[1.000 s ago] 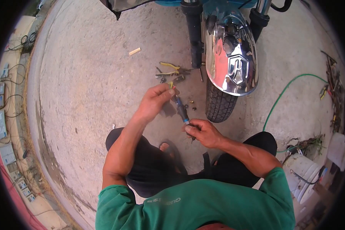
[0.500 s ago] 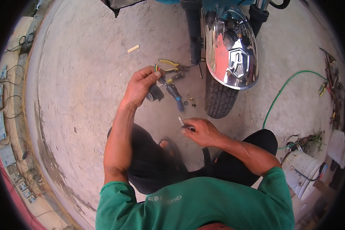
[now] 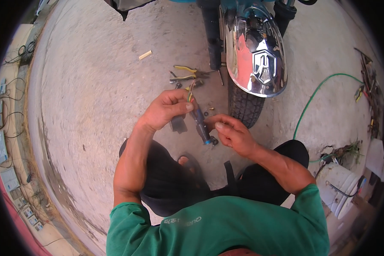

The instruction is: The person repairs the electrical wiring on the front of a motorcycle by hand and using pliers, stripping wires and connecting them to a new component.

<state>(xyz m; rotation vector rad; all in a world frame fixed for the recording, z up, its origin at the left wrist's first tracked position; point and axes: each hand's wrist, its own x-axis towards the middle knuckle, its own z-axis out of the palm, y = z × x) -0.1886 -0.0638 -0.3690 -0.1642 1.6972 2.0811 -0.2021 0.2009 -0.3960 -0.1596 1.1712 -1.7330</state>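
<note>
My left hand [image 3: 167, 109] is closed in a pinch on thin coloured wires [image 3: 190, 94], green, yellow and red among them. A dark roll that looks like tape [image 3: 178, 125] shows just below that hand. Under the wires runs a long dark handle-like piece with a blue end [image 3: 200, 123]; whether it is held or joined to the wires is unclear. Beside it, my right hand [image 3: 234, 133] has its thumb and fingers curled together. Whatever those fingertips hold is hidden or too small to name. A small black piece [image 3: 214, 140] shows below them.
Yellow-handled pliers [image 3: 187, 73] and small metal parts [image 3: 211, 108] lie on the concrete. Ahead stands a front wheel [image 3: 244, 109] under a chrome mudguard [image 3: 260, 55]. A green hose [image 3: 309, 109] and a white bucket [image 3: 337, 183] are at the right. A pale stick [image 3: 145, 54] lies farther off.
My left hand has come nearer and right with the wires. My right hand has moved up beside the dark handle-like piece, which now appears lower. The white-tipped item at my right fingers no longer shows.
</note>
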